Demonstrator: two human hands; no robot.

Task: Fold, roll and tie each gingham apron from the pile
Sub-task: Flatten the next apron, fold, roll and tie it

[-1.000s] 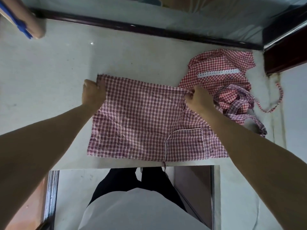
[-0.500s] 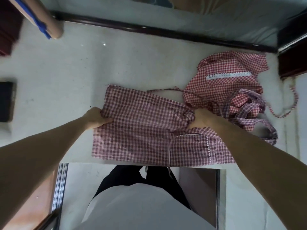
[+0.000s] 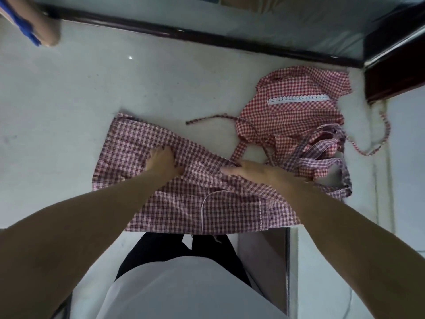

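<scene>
Apron newly folded under both hands

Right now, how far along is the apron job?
Done: no rolled or tied apron in view. In hand: left hand and right hand press flat on the darker gingham apron, partly folded. Left: rolling and tying it, then the red apron pile.

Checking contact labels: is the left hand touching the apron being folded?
Touching. The head view shows the left hand lying on the darker gingham apron, fingers spread flat on the cloth with no table surface visible between them.
</scene>
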